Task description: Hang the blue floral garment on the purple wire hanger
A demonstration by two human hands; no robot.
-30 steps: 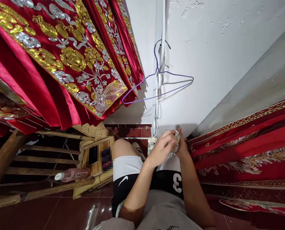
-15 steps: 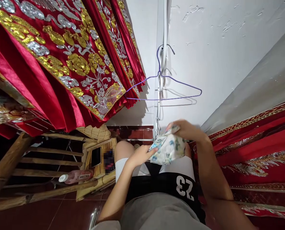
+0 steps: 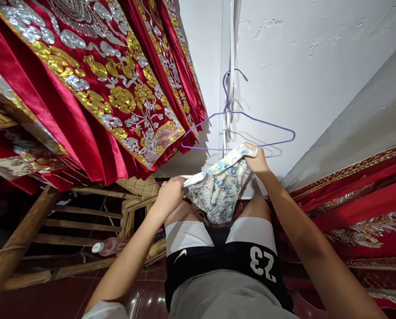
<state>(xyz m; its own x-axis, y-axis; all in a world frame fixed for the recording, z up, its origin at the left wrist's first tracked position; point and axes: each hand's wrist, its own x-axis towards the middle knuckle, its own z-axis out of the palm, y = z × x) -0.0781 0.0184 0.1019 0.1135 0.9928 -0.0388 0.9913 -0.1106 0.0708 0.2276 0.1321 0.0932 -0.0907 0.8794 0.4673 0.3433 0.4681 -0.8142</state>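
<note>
A white floral cloth (image 3: 216,195) with blue and yellow print is stretched between my two hands above my knees. My left hand (image 3: 171,192) is closed on the left end of its pale upper band. At the other end, my right hand (image 3: 256,158) grips the band and sits higher than the left. The body of the cloth hangs in soft folds from the band. Just behind my right hand hangs a purple wire hanger (image 3: 237,111), and the cloth overlaps its lower bar. Whether the cloth touches the hanger I cannot tell.
Red sequined fabric (image 3: 124,97) hangs at the upper left. More red trimmed fabric (image 3: 357,208) is on the right. At the lower left stands a bamboo frame (image 3: 68,223) with a pink bottle (image 3: 109,246) on it. A white wall (image 3: 284,79) is ahead.
The bunched cloth has been spread out and raised toward the hanger. My left hand moved left, and my right hand moved up; both now hold opposite ends of the band.
</note>
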